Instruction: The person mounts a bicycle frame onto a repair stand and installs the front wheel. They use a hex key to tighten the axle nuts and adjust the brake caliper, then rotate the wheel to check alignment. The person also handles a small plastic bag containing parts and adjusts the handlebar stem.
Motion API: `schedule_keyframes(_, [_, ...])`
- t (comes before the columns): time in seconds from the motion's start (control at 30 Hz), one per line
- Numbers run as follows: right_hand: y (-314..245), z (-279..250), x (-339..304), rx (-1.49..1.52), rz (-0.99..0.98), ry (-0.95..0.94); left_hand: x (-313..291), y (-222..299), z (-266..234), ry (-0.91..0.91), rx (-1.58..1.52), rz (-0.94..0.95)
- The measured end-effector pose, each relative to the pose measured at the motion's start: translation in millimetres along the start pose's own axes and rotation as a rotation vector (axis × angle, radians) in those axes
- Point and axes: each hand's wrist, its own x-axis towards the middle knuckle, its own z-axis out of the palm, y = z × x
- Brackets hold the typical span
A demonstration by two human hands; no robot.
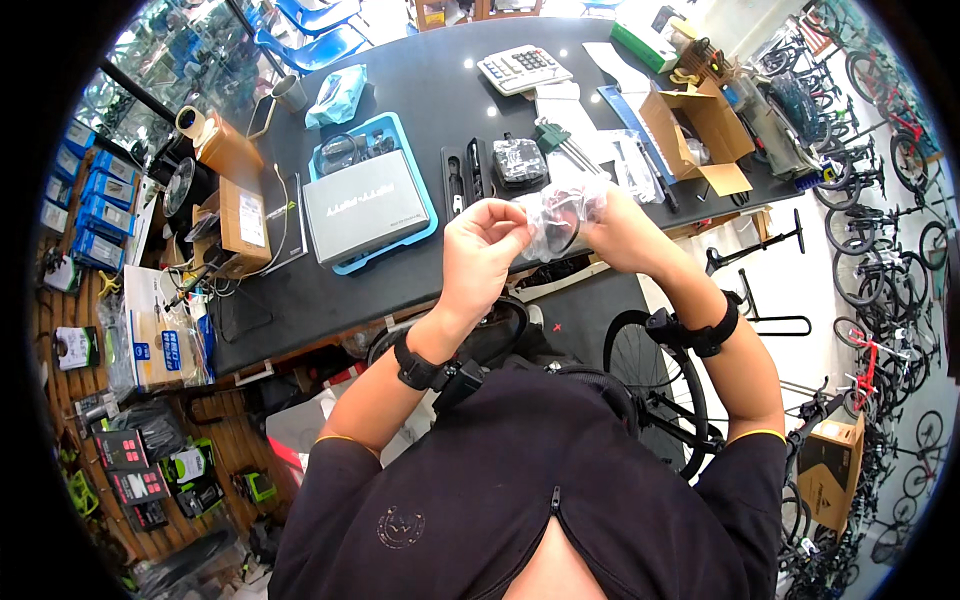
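Over the near edge of the dark table, both my hands hold a clear plastic bag point(545, 225). A dark curved item shows inside it, too blurred by the plastic to name. My left hand point(485, 245) pinches the bag's left side between thumb and fingers. At the bag's right side, my right hand point(620, 235) is closed on it, with some fingers hidden behind the plastic. Just beyond the bag lie a dark packet in clear wrap point(519, 162), an open black tool case point(455, 180) and a green-handled hex key set point(565, 143).
A grey box point(365, 210) rests on a blue tray point(425, 190) to the left. A calculator point(524, 70) lies at the far side. An open cardboard box point(715, 125) stands at the right. A bicycle wheel point(640, 360) is below the table's edge. Bicycles line the right wall.
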Motion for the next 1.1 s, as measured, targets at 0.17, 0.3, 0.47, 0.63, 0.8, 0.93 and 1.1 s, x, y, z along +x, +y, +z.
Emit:
schedule_keyframes(0.17, [10.6,-1.5,8.4,0.158,0.074,-0.025,11.0,-10.8,-4.5,-0.009,-0.131,-0.081])
schedule_keyframes(0.3, [10.5,-1.4,12.3,0.160,0.129,-0.032,17.7,-19.5,-6.0,-0.015,-0.162,-0.092])
schedule_keyframes(0.47, [10.2,-9.2,20.8,0.025,0.198,-0.165,18.9,-28.2,-3.8,-0.046,-0.190,-0.122])
schedule_keyframes(0.63, [29.1,0.5,24.0,0.162,0.181,-0.185,16.5,-46.9,-8.1,0.002,-0.304,-0.146])
schedule_keyframes(0.8, [48.4,7.5,29.9,0.210,0.167,-0.050,18.0,-54.4,-15.8,0.079,-0.277,-0.147])
schedule_keyframes(0.93, [53.8,1.0,37.0,0.377,0.137,0.031,20.2,-69.2,-34.8,0.052,-0.167,-0.216])
schedule_keyframes(1.1, [80.0,7.1,36.0,0.101,0.083,-0.036,24.0,-43.7,-18.4,-0.205,-0.079,-0.272])
